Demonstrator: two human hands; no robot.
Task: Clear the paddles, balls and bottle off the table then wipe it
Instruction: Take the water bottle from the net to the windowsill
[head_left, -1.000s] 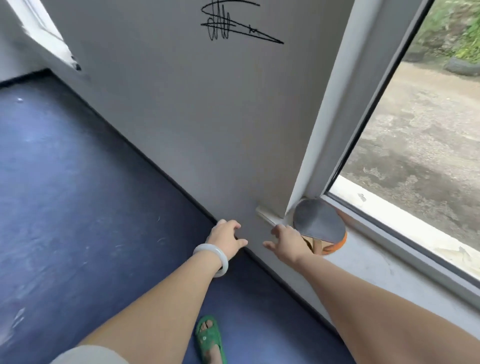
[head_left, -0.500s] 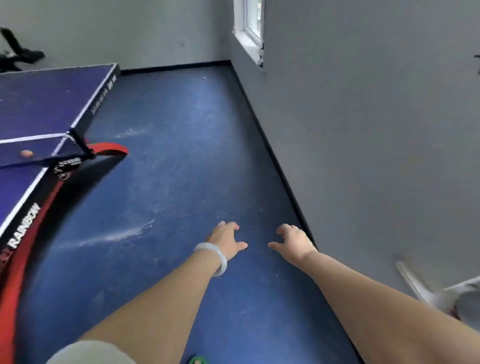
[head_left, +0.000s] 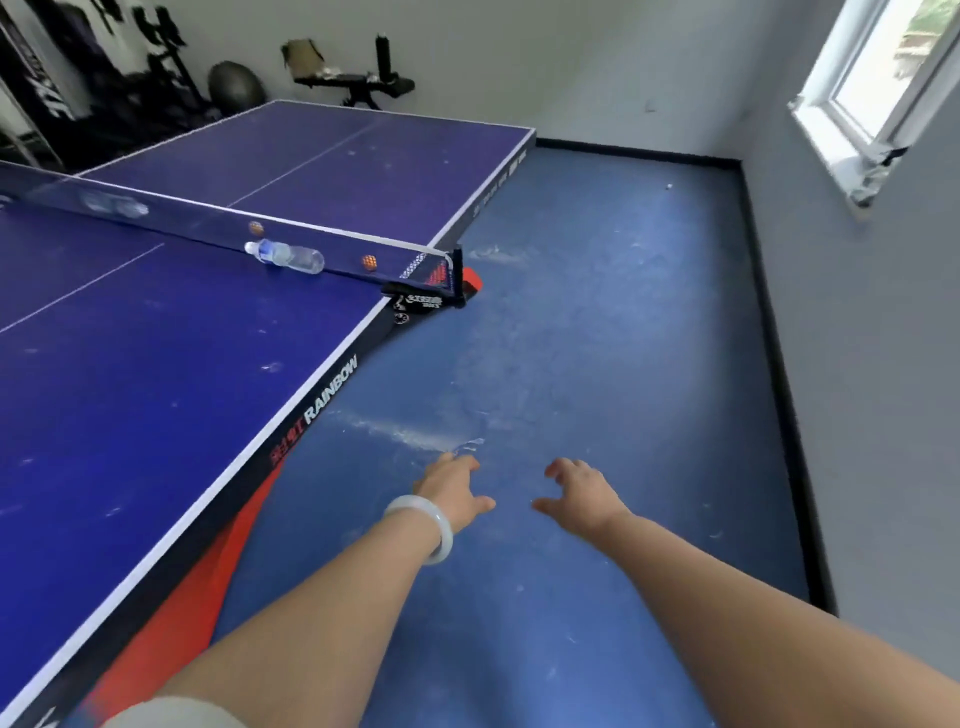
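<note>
Hands tell the story: a second ago they were by a paddle on a window ledge, and now you have turned round and they hang over the blue floor (head_left: 597, 338), beside the long side edge of the table (head_left: 156, 364). I think that means the paddle is put away and you are coming back for more. Your left hand (head_left: 452, 491), with a white bracelet (head_left: 423, 527) on its wrist, and your right hand (head_left: 582, 499) both reach out in front of you, palms down. The fingers of both are spread and a little bent, and they hold nothing. The bottle (head_left: 288, 256) lies on its side on the table, right against the net (head_left: 197, 221), near that same side edge. One orange ball (head_left: 369, 262) sits at the net, closer to the edge. Another ball (head_left: 255, 227) shows through the net, farther along.
</note>
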